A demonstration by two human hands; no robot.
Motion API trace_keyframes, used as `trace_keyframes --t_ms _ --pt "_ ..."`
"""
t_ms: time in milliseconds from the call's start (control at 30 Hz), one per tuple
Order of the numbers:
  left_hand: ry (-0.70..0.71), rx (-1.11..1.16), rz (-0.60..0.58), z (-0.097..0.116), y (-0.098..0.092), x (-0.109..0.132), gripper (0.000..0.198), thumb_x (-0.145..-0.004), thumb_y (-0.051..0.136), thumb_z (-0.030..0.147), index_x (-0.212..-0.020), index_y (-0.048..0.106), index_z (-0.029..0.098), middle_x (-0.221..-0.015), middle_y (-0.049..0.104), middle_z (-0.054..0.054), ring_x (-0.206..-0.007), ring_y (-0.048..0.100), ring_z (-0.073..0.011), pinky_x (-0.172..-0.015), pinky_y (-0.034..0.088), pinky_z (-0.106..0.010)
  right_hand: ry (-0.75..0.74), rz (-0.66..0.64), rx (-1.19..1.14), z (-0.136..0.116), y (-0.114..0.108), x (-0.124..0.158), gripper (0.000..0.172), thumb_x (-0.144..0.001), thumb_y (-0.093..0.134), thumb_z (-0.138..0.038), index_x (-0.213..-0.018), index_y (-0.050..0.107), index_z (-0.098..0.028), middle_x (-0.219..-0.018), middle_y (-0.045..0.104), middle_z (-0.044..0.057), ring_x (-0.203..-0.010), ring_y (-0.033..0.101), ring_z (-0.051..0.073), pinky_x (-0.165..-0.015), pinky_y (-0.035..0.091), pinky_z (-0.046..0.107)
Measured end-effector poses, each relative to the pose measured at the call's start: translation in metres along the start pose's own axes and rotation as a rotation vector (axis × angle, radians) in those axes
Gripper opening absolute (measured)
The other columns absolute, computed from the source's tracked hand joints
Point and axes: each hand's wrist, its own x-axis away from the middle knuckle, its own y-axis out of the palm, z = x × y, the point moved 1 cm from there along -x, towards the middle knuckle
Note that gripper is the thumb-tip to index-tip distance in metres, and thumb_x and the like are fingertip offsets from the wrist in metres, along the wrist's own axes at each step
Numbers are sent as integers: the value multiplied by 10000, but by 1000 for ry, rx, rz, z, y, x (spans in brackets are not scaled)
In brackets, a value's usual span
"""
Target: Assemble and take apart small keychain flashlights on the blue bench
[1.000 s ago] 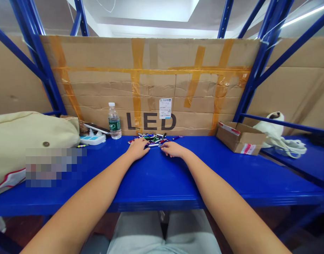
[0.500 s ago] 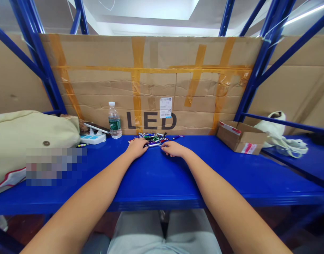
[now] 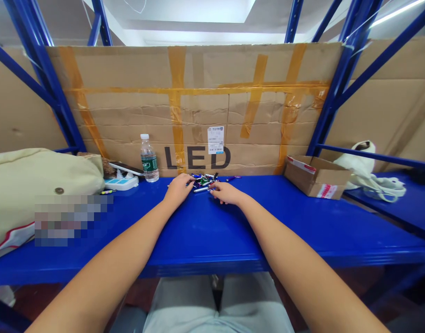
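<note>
A heap of small, shiny, pen-like sticks (image 3: 206,180) in several colours lies at the back of the blue table. My left hand (image 3: 179,188) rests at the heap's left edge, its fingers stretched forward and the thumb apart. Across from it, my right hand (image 3: 226,192) is at the front right of the heap with its fingers bent inward. What its fingertips hold, if anything, is hidden. A silver pen-like stick (image 3: 200,190) lies between the hands, one end close to my right fingertips. Another, purple stick (image 3: 230,178) lies just right of the heap.
A water bottle (image 3: 149,159) stands behind my left hand, with a white power strip (image 3: 122,183) and phone beside it. A cream bag (image 3: 42,175) covers the table's left side. An open carton (image 3: 312,178) stands at right. Taped cardboard (image 3: 139,115) forms the back wall.
My left hand has shifted slightly, its thumb uncovering more of the heap's left side. My right hand stays nearly in place. The view has moved slightly.
</note>
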Motion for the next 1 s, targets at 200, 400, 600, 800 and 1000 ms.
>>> trace_keyframes --t_ms 200,400,600,800,1000 --pt "-44 363 171 14 -5 2 160 -816 535 245 -892 661 184 -950 670 -40 -833 634 -157 -806 530 -308 -57 117 -172 -1 2 0 537 -850 544 -243 -1350 357 -181 -1137 592 114 -554 556 69 -389 441 161" --pt "-60 524 -50 18 0 5 206 -788 577 298 -918 649 155 -916 688 -51 -780 650 -165 -734 534 -299 -146 127 -128 -1 -1 -2 252 -853 492 -158 -1086 586 -146 -838 648 43 -579 571 78 -482 440 157" --pt "74 261 -386 13 8 8 254 -788 584 286 -998 643 156 -969 703 -58 -854 652 -196 -791 510 -308 -152 11 25 3 -2 1 209 -812 564 -174 -1004 632 -126 -713 614 6 -513 519 72 -472 417 171" --pt "136 28 -463 8 18 10 392 -820 561 361 -1160 599 169 -1211 623 -101 -1110 575 -254 -964 426 -377 -115 -46 24 2 0 0 235 -840 537 -155 -1058 620 -130 -765 632 18 -495 506 58 -468 428 161" --pt "192 54 -408 16 14 9 392 -824 562 304 -1198 578 189 -1165 644 -86 -1049 594 -243 -913 446 -359 -118 -18 -39 -1 0 1 249 -857 489 -110 -1082 593 -131 -829 629 33 -544 552 55 -440 415 132"
